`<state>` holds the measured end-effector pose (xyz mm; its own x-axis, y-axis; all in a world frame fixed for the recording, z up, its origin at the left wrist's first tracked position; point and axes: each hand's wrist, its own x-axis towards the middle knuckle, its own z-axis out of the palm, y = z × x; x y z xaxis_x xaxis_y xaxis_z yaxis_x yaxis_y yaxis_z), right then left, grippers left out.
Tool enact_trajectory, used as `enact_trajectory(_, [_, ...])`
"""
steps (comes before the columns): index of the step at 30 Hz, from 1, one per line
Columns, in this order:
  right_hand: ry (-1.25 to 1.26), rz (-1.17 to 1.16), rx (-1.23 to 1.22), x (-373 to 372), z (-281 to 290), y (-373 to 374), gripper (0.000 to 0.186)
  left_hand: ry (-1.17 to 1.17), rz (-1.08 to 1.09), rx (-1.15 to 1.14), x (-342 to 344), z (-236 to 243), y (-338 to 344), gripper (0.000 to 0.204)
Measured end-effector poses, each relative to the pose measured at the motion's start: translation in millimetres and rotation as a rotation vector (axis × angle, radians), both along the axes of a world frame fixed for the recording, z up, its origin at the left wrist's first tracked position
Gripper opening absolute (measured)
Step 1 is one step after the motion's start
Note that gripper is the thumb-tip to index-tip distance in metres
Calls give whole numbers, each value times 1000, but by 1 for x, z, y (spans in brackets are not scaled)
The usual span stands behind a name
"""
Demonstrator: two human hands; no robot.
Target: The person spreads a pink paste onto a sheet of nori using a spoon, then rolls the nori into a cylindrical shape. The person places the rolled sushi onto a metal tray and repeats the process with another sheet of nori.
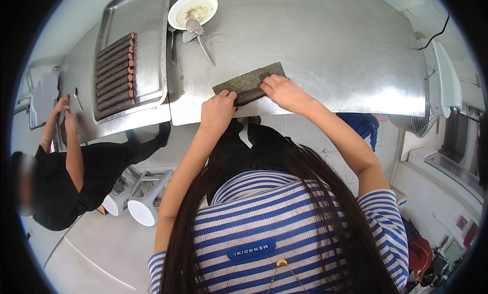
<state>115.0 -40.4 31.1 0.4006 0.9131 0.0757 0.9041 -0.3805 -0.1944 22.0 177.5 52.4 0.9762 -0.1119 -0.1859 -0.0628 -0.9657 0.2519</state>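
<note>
A dark green seaweed sheet lies on the steel table near its front edge, its near side rolled into a dark tube. My left hand grips the roll's left end with curled fingers. At the right end, my right hand is closed over the roll, fingertips pressing on the seaweed. The filling inside is hidden. To the left, a steel tray holds several finished seaweed rolls side by side, pink filling showing at their right ends.
Behind my hands stand a white bowl with pale paste and a spoon leaning by it. Another utensil lies beside the tray. A co-worker in black works at the far left, near a small spoon. White stools stand behind.
</note>
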Motion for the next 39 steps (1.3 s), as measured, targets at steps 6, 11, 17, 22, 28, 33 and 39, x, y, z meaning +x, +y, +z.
enact_trajectory(6, [183, -82, -11, 17, 0, -23, 17, 22, 8, 8, 3, 1, 1, 29])
enact_trajectory(11, [183, -99, 17, 22, 21, -13, 21, 138, 19, -89, 17, 1, 15, 37])
enact_trajectory(17, [67, 101, 186, -6, 3, 18, 34, 444, 130, -214, 44, 18, 23, 43])
enact_trajectory(22, [-21, 54, 155, -9, -7, 26, 32, 114, 46, -189, 24, 10, 14, 40])
enact_trajectory(28, [-102, 73, 84, -3, -8, 29, 28, -90, 44, -44, 11, -3, -3, 31])
enact_trajectory(33, [-66, 32, 43, 5, -6, 18, 23, -88, 61, 5, 9, -3, -5, 27])
enact_trajectory(39, [97, -66, 6, 23, -5, -9, 20, -46, 54, -3, 11, -1, -4, 27])
